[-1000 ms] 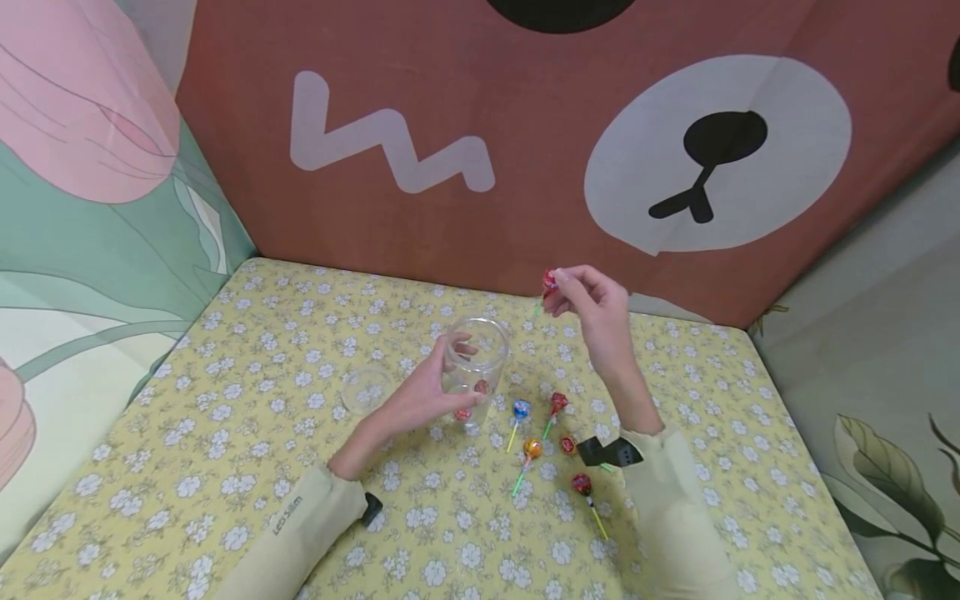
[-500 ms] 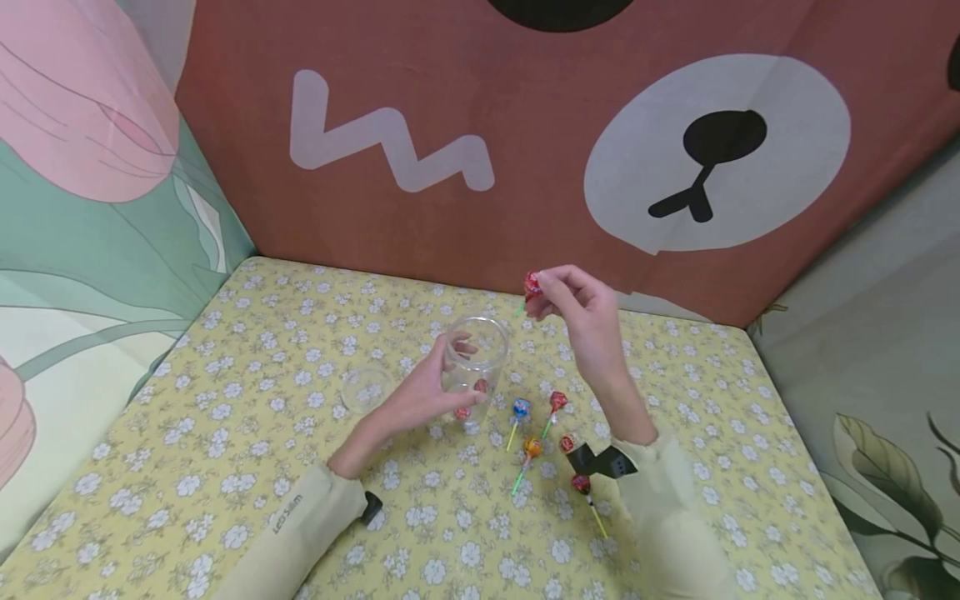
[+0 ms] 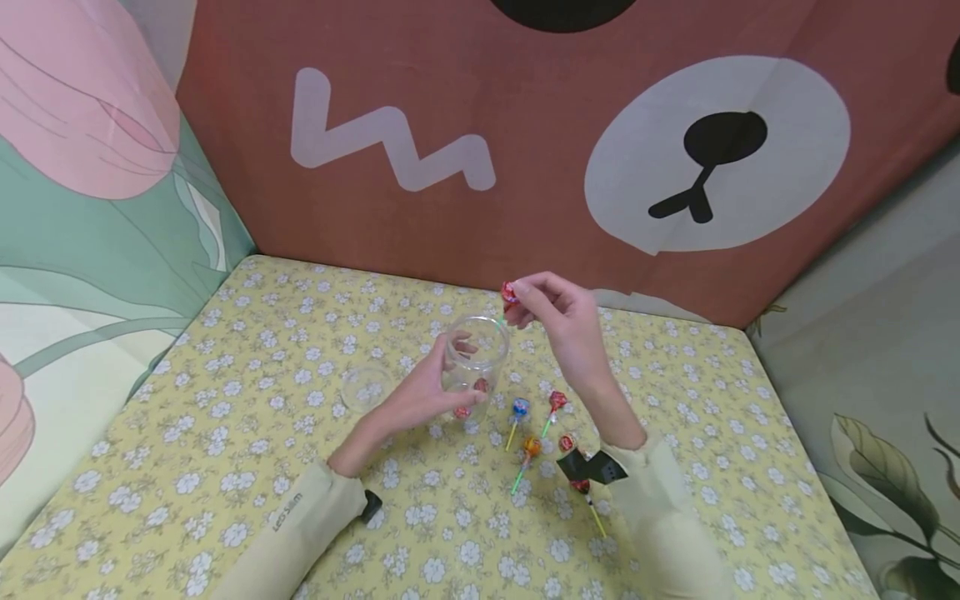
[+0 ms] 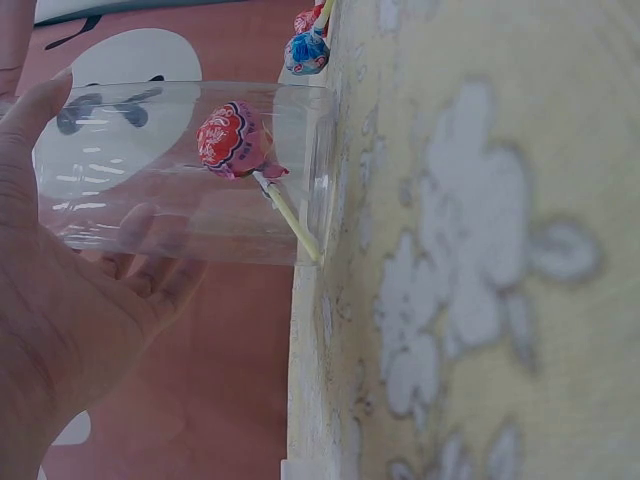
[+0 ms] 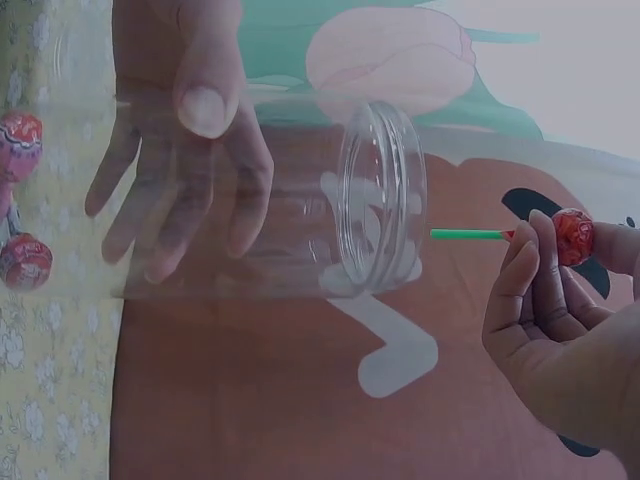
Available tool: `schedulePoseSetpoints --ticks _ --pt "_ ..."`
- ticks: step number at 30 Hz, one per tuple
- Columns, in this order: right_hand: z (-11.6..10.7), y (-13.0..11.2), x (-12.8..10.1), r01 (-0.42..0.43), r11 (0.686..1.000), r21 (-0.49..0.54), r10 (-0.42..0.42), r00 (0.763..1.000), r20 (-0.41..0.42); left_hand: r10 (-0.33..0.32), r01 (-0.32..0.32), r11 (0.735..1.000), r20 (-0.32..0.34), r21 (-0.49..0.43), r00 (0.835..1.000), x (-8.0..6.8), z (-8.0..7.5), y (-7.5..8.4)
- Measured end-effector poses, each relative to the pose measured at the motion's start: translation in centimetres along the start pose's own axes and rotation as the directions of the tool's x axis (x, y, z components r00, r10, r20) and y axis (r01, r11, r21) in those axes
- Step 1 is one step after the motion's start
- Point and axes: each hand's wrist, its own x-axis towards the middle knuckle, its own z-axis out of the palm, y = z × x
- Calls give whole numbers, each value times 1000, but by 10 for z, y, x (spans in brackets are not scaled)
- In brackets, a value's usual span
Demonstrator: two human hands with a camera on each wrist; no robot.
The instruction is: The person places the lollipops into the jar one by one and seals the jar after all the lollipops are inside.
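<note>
A clear plastic jar stands upright on the flowered tablecloth, and my left hand grips its side. Inside it lie red-wrapped lollipops on pale sticks. My right hand pinches a red lollipop by its head, green stick pointing down toward the jar's mouth, just above and right of the rim. Several more lollipops lie on the cloth right of the jar, under my right forearm.
The jar's clear lid lies on the cloth left of the jar. A brown bear-face panel walls the back, and flower-print panels close the sides. A black wrist camera mount sits on my right sleeve.
My right hand has carried the red lollipop left and slightly down, from right of the jar to just above its rim. The left hand and jar have stayed put.
</note>
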Motion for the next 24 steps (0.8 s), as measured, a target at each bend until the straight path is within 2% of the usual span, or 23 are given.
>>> schedulePoseSetpoints --ticks 9,20,24 --pt "8 1 -2 -15 1000 -4 16 999 36 7 -7 999 9 -34 1000 1 0 0" --pt "8 5 -3 -40 984 -176 59 993 99 1 -1 1000 12 -30 1000 1 0 -2" --pt "7 4 -3 -74 983 -168 91 991 100 0 0 1000 11 -30 1000 0 0 -2"
